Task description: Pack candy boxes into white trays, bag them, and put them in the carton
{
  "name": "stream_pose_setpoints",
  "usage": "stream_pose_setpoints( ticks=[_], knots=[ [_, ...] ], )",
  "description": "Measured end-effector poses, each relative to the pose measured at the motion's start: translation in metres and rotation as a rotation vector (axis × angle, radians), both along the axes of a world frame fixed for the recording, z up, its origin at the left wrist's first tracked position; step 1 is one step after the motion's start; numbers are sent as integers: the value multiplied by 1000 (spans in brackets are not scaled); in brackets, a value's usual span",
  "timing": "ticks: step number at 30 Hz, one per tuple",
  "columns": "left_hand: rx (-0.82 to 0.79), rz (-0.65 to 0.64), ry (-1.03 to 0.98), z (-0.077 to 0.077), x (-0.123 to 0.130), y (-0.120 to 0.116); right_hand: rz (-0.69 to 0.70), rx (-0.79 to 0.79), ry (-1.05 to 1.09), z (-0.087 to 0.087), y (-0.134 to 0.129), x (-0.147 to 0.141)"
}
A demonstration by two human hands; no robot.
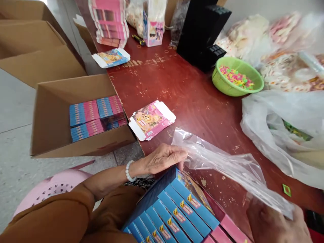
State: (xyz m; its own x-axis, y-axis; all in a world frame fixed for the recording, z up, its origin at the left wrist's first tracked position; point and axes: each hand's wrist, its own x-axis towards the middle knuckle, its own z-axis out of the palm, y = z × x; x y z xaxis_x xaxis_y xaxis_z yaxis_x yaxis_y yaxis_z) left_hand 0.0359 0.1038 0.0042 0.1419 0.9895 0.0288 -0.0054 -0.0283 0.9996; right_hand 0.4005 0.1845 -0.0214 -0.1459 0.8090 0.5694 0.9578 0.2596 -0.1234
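Between my two hands stretches a clear plastic bag (222,165). Its near-left part is pinched by my left hand (164,158), which wears a white bead bracelet and rests by the top corner of the blue boxes. At the lower right my right hand (277,221), blurred, grips the bag's other end. Below them stands a row of blue boxes (174,216) with pink boxes (230,229) beside it. A flattened pink carton (152,119) lies on the red table (192,98), just beyond my left hand.
An open cardboard box (50,118) holding blue and pink boxes stands at the left, near a pink stool (55,189). A green basket (227,86) of small colourful pieces and plastic bags (283,152) line the right. Stacked pink cartons (108,20) stand at the back.
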Motion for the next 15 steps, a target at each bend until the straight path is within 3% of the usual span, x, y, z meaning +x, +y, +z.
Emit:
stream_pose_setpoints(
  ticks=[2,4,8,11,15],
  knots=[
    [37,23,61,7,0,5,-47,12,1,7,0,-10],
    [196,106,270,11,-4,12,-88,23,-49,12,-2,-19],
    [623,458,828,8,-17,33,-87,148,-181,17,1,-25],
    [617,602,1057,15,-22,50,-20,175,-194,20,11,-27],
    [386,706,1220,41,-22,68,45,183,-144,27,28,-36]
  ],
)
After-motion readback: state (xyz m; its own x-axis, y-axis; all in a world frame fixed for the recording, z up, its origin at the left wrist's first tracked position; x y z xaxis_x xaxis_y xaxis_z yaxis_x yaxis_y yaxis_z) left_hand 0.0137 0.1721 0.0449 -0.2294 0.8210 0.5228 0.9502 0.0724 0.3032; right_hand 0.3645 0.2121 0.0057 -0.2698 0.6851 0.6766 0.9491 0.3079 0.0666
